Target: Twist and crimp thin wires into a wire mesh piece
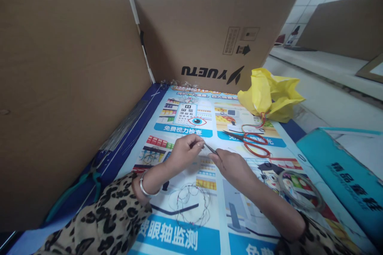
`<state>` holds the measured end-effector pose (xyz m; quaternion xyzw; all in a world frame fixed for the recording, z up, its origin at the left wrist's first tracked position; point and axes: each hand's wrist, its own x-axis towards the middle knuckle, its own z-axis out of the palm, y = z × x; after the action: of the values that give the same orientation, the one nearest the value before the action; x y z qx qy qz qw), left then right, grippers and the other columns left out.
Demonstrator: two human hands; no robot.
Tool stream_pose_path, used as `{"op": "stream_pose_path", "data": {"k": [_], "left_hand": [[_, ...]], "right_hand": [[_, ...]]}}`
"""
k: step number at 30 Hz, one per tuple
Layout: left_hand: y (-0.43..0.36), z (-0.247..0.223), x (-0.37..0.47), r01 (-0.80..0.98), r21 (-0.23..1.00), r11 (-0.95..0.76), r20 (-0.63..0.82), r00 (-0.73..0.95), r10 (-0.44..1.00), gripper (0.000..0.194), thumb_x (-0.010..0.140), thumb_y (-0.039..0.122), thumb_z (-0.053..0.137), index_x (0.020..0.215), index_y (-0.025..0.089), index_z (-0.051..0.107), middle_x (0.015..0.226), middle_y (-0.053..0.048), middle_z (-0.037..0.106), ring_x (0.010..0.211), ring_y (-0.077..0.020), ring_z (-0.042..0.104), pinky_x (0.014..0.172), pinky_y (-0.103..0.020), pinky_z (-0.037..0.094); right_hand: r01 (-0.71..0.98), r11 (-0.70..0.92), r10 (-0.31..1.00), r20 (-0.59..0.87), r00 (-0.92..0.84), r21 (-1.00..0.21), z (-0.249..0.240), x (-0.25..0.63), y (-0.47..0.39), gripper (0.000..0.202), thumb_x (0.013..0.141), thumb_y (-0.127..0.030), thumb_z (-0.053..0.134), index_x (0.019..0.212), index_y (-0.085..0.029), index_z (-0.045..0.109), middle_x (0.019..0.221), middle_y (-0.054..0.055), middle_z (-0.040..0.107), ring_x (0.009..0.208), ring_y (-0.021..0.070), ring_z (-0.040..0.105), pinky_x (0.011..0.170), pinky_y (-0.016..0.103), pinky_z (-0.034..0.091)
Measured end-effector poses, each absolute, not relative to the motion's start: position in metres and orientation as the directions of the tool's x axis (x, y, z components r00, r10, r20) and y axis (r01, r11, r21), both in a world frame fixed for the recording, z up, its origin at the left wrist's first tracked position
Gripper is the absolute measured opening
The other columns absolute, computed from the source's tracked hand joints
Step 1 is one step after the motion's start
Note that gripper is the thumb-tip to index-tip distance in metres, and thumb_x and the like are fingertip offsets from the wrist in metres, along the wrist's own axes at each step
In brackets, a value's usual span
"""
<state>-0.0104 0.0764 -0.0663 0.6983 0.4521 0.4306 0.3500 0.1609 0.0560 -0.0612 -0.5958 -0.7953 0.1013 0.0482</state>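
My left hand is closed in a pinch at the middle of the table. What sits between its fingertips is too small to make out. Facing it, my right hand grips a slim metal pointed tool, whose tip reaches the left fingertips. The tool's handle is hidden in the palm, so its exact kind does not show. Below the hands lies a loose ring of thin wire with tiny reddish beads. Red-handled scissors rest beyond my right hand, blades pointing left.
Teal-handled pliers lie at the left by a cardboard wall. A coil of wire is at the right, near a teal box. Behind are a crumpled yellow bag, a printed carton panel and small wire pieces.
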Motion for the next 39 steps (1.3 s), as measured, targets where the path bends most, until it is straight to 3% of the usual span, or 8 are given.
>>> {"op": "stream_pose_path", "data": {"k": [6,11,17,22,27,35,37,39], "left_hand": [[0.08,-0.061,-0.016,0.5,0.684,-0.531,0.406,0.344,0.847,0.011,0.08,0.017,0.048,0.073,0.017,0.057,0.07,-0.001,0.06,0.067,-0.0131,0.053,0.064,-0.024,0.038],[0.086,-0.056,-0.024,0.53,0.603,-0.596,0.337,0.508,0.793,0.016,0.079,0.012,0.043,0.073,0.018,0.057,0.072,-0.001,0.061,0.068,-0.0131,0.053,0.063,-0.023,0.036],[0.089,-0.046,-0.028,0.499,0.678,-0.54,0.193,0.588,0.785,0.016,0.076,0.013,0.047,0.07,0.019,0.06,0.07,0.0,0.061,0.067,-0.0129,0.053,0.062,-0.023,0.037],[0.09,-0.05,-0.023,0.178,0.957,-0.229,0.13,0.442,0.887,0.011,0.076,0.022,0.054,0.07,0.015,0.06,0.067,-0.001,0.061,0.064,-0.0112,0.055,0.059,-0.022,0.042],[0.087,-0.061,-0.015,-0.154,0.988,-0.031,0.084,0.354,0.932,0.017,0.074,0.031,0.06,0.074,0.014,0.06,0.074,-0.003,0.063,0.062,-0.0099,0.056,0.054,-0.02,0.041],[0.083,-0.062,-0.012,-0.101,0.992,-0.08,0.104,0.27,0.957,0.019,0.073,0.031,0.063,0.068,0.014,0.057,0.065,-0.001,0.061,0.058,-0.0086,0.052,0.053,-0.02,0.04],[0.083,-0.06,-0.014,-0.067,0.995,-0.074,0.088,0.238,0.967,0.019,0.073,0.031,0.063,0.067,0.014,0.056,0.063,-0.001,0.06,0.057,-0.0088,0.052,0.053,-0.02,0.04],[0.084,-0.059,-0.015,-0.045,0.997,-0.065,0.074,0.224,0.972,0.02,0.072,0.031,0.063,0.065,0.014,0.056,0.062,-0.001,0.06,0.057,-0.0089,0.052,0.053,-0.02,0.04]], "right_hand": [[0.912,0.327,0.932,-0.074,-0.354,-0.249,-0.059,0.167,0.059,0.042,0.09,-0.046,0.028,0.072,-0.019,0.054,0.071,0.005,0.064,0.065,0.0173,0.057,0.053,0.026,0.026],[0.847,0.411,0.871,-0.128,-0.474,-0.336,-0.061,0.176,0.064,0.047,0.09,-0.05,0.024,0.067,-0.019,0.053,0.066,0.003,0.061,0.059,0.0141,0.052,0.053,0.024,0.027],[0.767,0.471,0.795,-0.168,-0.583,-0.436,-0.056,0.181,0.066,0.051,0.088,-0.054,0.025,0.064,-0.019,0.052,0.061,0.002,0.055,0.057,0.0126,0.046,0.053,0.024,0.029],[0.603,0.157,0.815,-0.242,-0.527,-0.782,-0.056,0.179,0.063,0.049,0.086,-0.057,0.028,0.065,-0.018,0.05,0.05,-0.003,0.048,0.046,0.0093,0.044,0.048,0.022,0.033],[0.364,-0.14,0.736,-0.343,-0.584,-0.921,-0.068,0.174,0.06,0.051,0.083,-0.062,0.03,0.066,-0.018,0.049,0.042,-0.005,0.046,0.036,0.0076,0.041,0.039,0.02,0.03],[0.369,-0.082,0.665,-0.326,-0.672,-0.926,-0.064,0.177,0.059,0.053,0.085,-0.06,0.025,0.07,-0.017,0.051,0.045,-0.004,0.049,0.039,0.0089,0.045,0.043,0.021,0.032],[0.512,0.102,0.74,-0.279,-0.612,-0.853,-0.058,0.178,0.059,0.051,0.086,-0.059,0.026,0.07,-0.018,0.051,0.052,-0.003,0.05,0.047,0.0099,0.048,0.049,0.022,0.034],[0.709,0.315,0.863,-0.121,-0.491,-0.631,-0.056,0.178,0.061,0.048,0.087,-0.055,0.026,0.071,-0.019,0.052,0.06,0.0,0.054,0.056,0.012,0.05,0.052,0.024,0.033]]}}
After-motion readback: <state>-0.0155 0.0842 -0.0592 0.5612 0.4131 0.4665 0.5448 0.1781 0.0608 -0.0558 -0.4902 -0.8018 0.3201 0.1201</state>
